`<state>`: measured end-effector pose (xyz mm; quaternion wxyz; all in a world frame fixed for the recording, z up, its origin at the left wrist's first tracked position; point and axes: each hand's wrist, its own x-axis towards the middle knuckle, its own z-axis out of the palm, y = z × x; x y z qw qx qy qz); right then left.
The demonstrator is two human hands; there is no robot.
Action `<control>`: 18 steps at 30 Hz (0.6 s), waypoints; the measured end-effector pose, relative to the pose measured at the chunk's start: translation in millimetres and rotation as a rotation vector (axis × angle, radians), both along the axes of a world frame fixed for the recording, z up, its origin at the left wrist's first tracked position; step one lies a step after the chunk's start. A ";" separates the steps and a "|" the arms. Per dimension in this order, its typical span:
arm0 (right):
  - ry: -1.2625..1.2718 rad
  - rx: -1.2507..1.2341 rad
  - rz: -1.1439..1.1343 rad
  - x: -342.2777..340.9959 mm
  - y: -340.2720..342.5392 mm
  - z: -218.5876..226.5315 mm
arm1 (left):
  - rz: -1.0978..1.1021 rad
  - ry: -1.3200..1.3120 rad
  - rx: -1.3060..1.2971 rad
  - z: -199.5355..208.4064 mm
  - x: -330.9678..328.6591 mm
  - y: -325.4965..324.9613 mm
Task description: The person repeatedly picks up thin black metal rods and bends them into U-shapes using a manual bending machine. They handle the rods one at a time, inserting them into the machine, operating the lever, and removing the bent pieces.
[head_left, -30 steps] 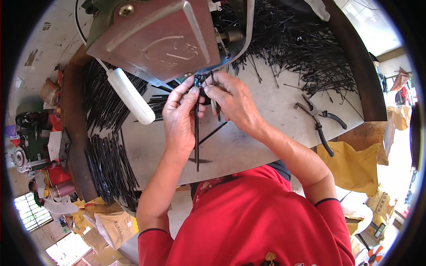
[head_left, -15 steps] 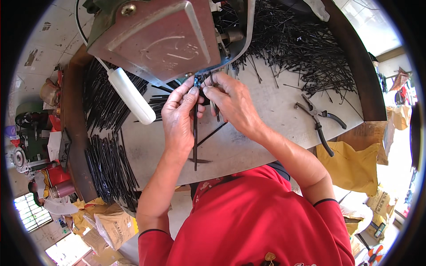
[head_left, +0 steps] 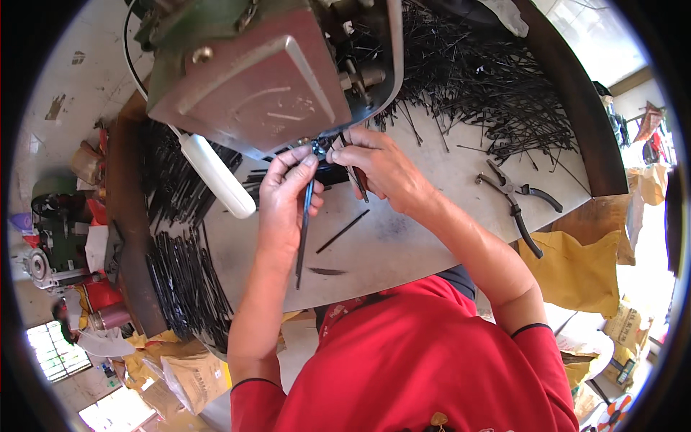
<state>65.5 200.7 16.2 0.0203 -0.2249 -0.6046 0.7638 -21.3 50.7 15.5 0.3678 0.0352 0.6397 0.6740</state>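
Below a red-brown machine head (head_left: 248, 90), my left hand (head_left: 281, 198) pinches a thin black rod (head_left: 303, 234) between thumb and fingers. The rod's top end is at the machine's lower edge; its lower end hangs toward me, tilted slightly left. Close on the right, my right hand (head_left: 385, 169) is closed around a slim dark metal piece (head_left: 360, 184), whose kind I cannot make out. Its fingertips are beside the rod's top end. Under my hands, a short black rod (head_left: 342, 231) and a dark sliver (head_left: 327, 271) lie on the grey tabletop (head_left: 425, 223).
Black-handled pliers (head_left: 512, 198) lie at the right. Thin black rods form a tangled heap (head_left: 497, 93) at the back right, and stacked bundles (head_left: 188, 284) at the left. A white tubular lamp (head_left: 217, 176) hangs left of the machine. Dark raised rims (head_left: 576, 93) edge the table.
The rod in my left hand has swung from nearly vertical to tilted, its lower end moving left. Both hands stay under the machine. The whole view has shifted slightly.
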 end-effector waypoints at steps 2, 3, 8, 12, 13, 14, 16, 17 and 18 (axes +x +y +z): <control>-0.028 0.048 -0.006 2.8 -3.2 3.6 | 0.030 0.030 0.024 -3.8 8.3 -0.2; -0.035 0.077 -0.019 3.4 -3.0 5.7 | -0.019 0.012 0.085 -5.5 12.2 -3.9; 0.177 0.024 0.001 7.1 -16.9 -18.1 | -0.068 0.000 0.031 4.5 39.4 -16.6; 0.186 0.006 0.026 8.8 -19.6 -19.3 | -0.024 0.032 0.040 -2.1 43.7 -17.4; 0.180 0.026 0.019 9.8 -18.6 -17.8 | -0.026 0.044 0.052 -1.7 46.6 -16.0; 0.166 0.022 0.010 11.3 -18.1 -16.8 | -0.025 0.054 0.063 -2.0 50.5 -16.4; 0.141 0.012 -0.006 13.6 -16.5 -14.6 | -0.037 0.057 0.076 1.1 53.5 -16.3; 0.123 0.003 -0.008 15.6 -17.8 -14.5 | -0.049 0.112 0.073 -0.6 55.6 -18.5; 0.141 0.018 -0.026 14.4 -19.6 -18.0 | -0.060 0.167 0.069 -4.7 56.7 -20.7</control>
